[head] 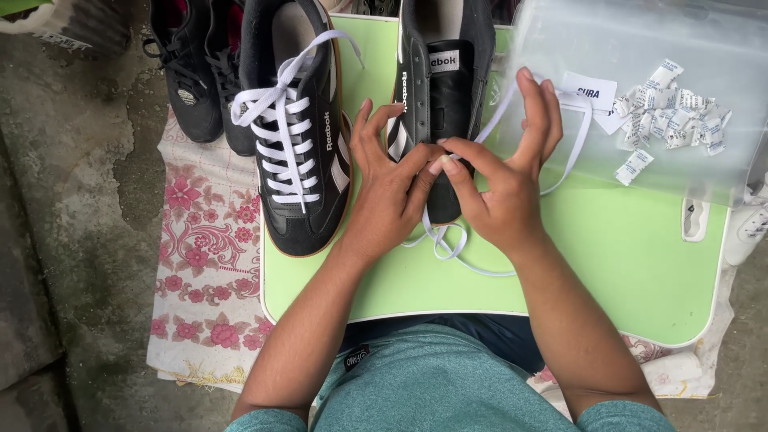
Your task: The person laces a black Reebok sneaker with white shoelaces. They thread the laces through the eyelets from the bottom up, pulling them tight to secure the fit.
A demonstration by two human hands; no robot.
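A black sneaker (pixel 444 88) with white side stripes lies toe toward me on a light green lap table (pixel 624 264). A white shoelace (pixel 448 244) runs from it and loops on the table below my hands. My left hand (pixel 388 188) rests on the shoe's left side, its thumb and forefinger pinching the lace at the lower eyelets. My right hand (pixel 504 176) pinches the same lace from the right, other fingers raised. A second black sneaker (pixel 298 136), fully laced in white, lies to the left on the table.
A clear plastic bag (pixel 640 104) holding several small white sachets lies at the table's upper right. Two more black shoes (pixel 200 76) sit upper left on a pink floral cloth (pixel 200 272) over a concrete floor. A white shoe part (pixel 744 224) shows at the right edge.
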